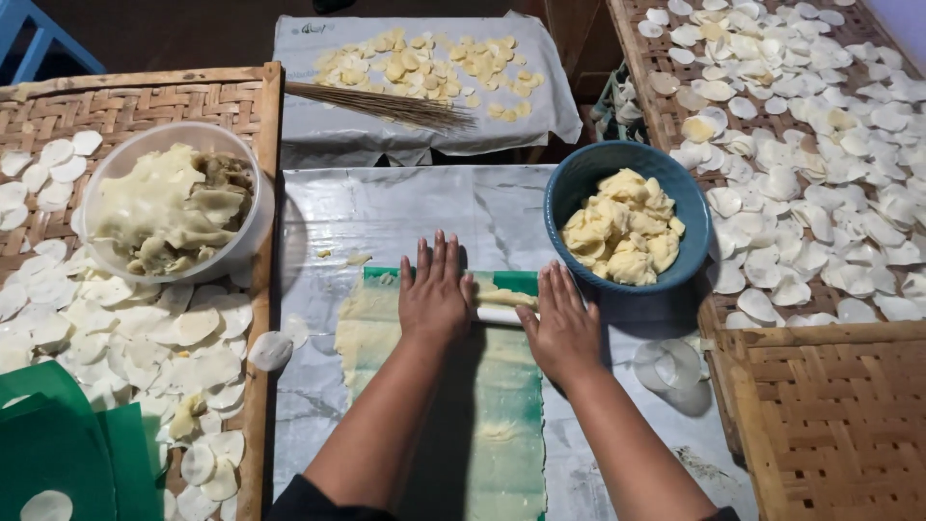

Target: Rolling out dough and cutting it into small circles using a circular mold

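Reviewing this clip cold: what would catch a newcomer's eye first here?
Centre frame, the left hand and right hand press flat on a white rolling pin over thin dough on a green sheet. A blue bowl of yellow dough lumps sits just right of them. Pale round discs blanket the woven tray on the right.
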